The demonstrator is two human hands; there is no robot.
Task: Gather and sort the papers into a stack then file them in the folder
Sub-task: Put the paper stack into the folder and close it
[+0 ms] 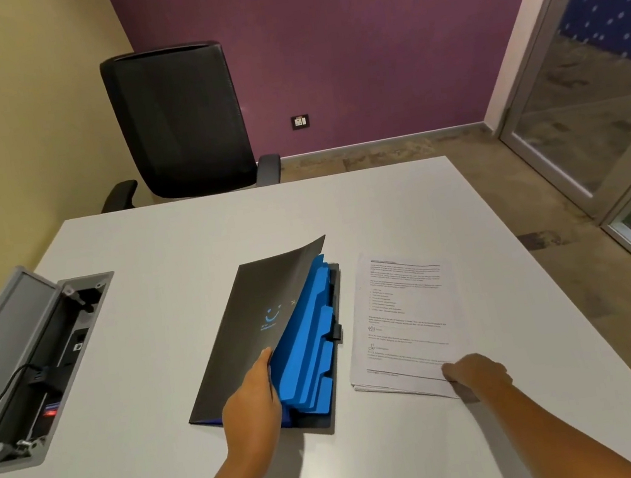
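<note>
A dark grey folder [245, 329] with a blue smile logo lies in the middle of the white table [183, 233]. Its front cover is raised at the right edge, and blue tabbed dividers [308, 345] show underneath. My left hand [253, 397] grips the cover's lower right edge, thumb on top. Just right of the folder lies a stack of printed white papers [402, 319], flat on the table. My right hand [474, 372] rests on the stack's near right corner, fingers curled onto the sheets.
An open grey cable box [32, 367] with plugs and wires is set into the table at the left. A black office chair [180, 124] stands behind the far edge. The table's right edge drops to the floor beside a glass door [592, 111].
</note>
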